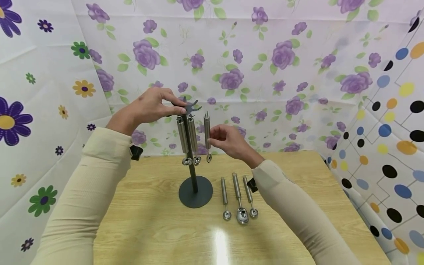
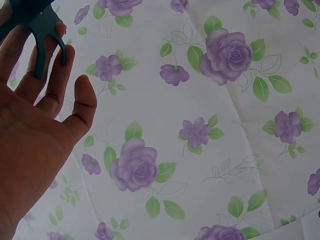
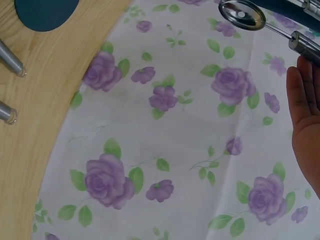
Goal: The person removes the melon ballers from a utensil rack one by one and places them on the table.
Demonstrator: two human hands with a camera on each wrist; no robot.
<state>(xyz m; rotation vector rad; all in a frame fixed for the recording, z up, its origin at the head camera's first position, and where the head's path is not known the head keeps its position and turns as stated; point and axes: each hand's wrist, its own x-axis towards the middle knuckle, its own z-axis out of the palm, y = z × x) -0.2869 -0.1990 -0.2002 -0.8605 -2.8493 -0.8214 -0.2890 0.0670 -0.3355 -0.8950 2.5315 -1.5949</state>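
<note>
My left hand (image 1: 154,105) pinches the hooked top of a dark metal stand (image 1: 202,197); in the left wrist view its fingers lie behind the dark hooks (image 2: 42,35). Two steel scoops, one on the left (image 1: 182,137) and one beside it (image 1: 193,135), hang from the stand. To their right my right hand (image 1: 232,141) holds a steel melon baller (image 1: 207,129) by its handle, upright with the bowl down. A small hole shows in its bowl (image 3: 235,20) in the right wrist view. Whether its top loop touches a hook is unclear.
On the wooden table (image 1: 149,228), right of the stand's base, lie a small scoop (image 1: 224,193), a larger oval scoop (image 1: 242,216) and another small scoop (image 1: 253,212), handles away from me. Flowered cloth (image 1: 281,92) hangs behind; patterned cloth stands at both sides.
</note>
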